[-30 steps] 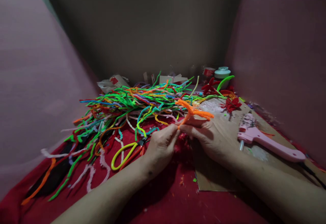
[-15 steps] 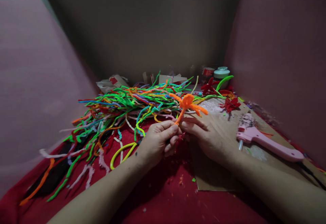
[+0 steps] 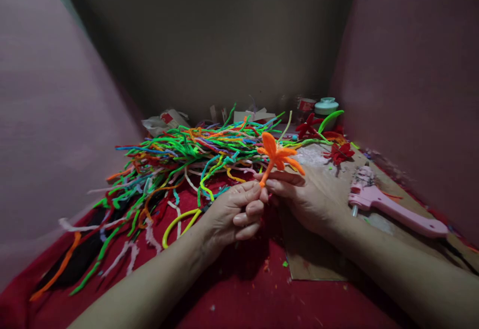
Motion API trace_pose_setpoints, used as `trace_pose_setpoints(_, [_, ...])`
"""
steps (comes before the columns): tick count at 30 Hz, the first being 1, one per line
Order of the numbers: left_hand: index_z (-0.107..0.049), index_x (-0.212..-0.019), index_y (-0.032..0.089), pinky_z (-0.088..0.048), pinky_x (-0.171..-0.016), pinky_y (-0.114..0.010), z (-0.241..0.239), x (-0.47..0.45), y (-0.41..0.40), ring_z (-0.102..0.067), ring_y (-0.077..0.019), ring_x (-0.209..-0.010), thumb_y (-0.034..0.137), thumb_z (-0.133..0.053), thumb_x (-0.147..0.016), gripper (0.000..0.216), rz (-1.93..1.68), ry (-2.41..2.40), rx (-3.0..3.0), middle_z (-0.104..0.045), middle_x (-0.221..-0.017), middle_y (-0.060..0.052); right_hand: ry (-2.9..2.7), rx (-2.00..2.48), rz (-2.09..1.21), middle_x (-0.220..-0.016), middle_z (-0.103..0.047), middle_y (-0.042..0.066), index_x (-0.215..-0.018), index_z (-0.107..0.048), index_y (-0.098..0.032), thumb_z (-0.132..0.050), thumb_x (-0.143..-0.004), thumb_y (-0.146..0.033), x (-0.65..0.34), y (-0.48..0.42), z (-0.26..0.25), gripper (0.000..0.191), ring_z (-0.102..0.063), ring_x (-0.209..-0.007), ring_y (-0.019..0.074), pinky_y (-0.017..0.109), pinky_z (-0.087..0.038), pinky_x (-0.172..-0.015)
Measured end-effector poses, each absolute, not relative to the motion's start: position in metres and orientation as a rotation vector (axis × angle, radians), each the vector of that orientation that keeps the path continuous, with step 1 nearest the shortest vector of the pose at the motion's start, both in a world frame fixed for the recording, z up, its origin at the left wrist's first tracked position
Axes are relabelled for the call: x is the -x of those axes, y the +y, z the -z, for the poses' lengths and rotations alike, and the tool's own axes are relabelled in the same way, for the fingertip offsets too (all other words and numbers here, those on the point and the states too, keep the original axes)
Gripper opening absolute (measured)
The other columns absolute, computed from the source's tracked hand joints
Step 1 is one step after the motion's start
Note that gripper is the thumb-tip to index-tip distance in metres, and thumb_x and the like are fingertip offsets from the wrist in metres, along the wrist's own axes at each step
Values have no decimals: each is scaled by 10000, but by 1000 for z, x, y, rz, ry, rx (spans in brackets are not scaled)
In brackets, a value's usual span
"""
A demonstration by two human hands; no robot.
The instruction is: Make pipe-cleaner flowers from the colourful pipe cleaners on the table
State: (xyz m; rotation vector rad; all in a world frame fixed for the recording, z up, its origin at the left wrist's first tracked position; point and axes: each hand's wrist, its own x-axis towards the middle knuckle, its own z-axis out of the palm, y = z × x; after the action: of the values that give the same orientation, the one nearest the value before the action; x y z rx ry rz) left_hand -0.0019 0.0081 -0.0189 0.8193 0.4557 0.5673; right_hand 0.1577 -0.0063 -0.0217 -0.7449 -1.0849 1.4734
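Observation:
An orange pipe-cleaner flower (image 3: 276, 157) with looped petals stands upright on its short stem. My left hand (image 3: 232, 211) pinches the bottom of that stem with thumb and forefinger, the other fingers curled. My right hand (image 3: 299, 199) meets it from the right, fingertips closed on the same stem end. Both hands hover over the red cloth (image 3: 239, 289) near the edge of a cardboard sheet (image 3: 318, 259).
A big heap of mixed-colour pipe cleaners (image 3: 179, 159) lies left and behind. Yellow-handled scissors (image 3: 179, 224) sit beside my left hand. A pink glue gun (image 3: 389, 209) rests on the cardboard at right. Red pipe-cleaner flowers (image 3: 337, 152) and a teal-lidded jar (image 3: 326, 107) stand at the back.
The orange flower has been turned and raised from lying sideways to standing upright. My left fingers have curled more tightly under the stem.

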Motion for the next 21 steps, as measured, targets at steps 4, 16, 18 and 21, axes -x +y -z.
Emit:
trace_pose_setpoints(4, [-560,-795,125,-282,-249,-101,21,3,9,-122,13,-273,219,-472,-865,147,-544,387,-796,-386,-499,88,-956,667,-1566,-658,-640,-6,-690,-687,-208,-737,-605,-210,-158,-4,31,99,-559,-679,135,314,-448,-741])
trace_pose_setpoints(16, [-546,-766,157,-347,-463,-176,20,-6,-1,-416,-56,-476,380,-552,-800,225,-872,1145,-1815,-471,-590,49,-1114,738,-1358,-660,-609,-6,-691,-677,-183,-691,-678,-286,-155,-4,29,105,-518,-648,121,266,-431,-649])
trace_pose_setpoints(18, [-547,-742,157,-340,-516,-183,25,-4,-1,-394,-60,-522,333,-533,-819,192,-941,1190,-2039,-456,-593,46,-1162,799,-1277,-720,-637,8,-721,-690,-189,-686,-682,-288,-155,-6,24,106,-546,-711,144,301,-440,-727])
trace_pose_setpoints(21, [-533,-700,153,-316,-533,-186,26,-4,-2,-354,-57,-533,281,-472,-857,211,-987,1164,-2176,-418,-584,47,-1261,903,-1155,-742,-651,15,-729,-707,-206,-692,-679,-255,-156,-10,17,72,-564,-750,173,336,-444,-770])
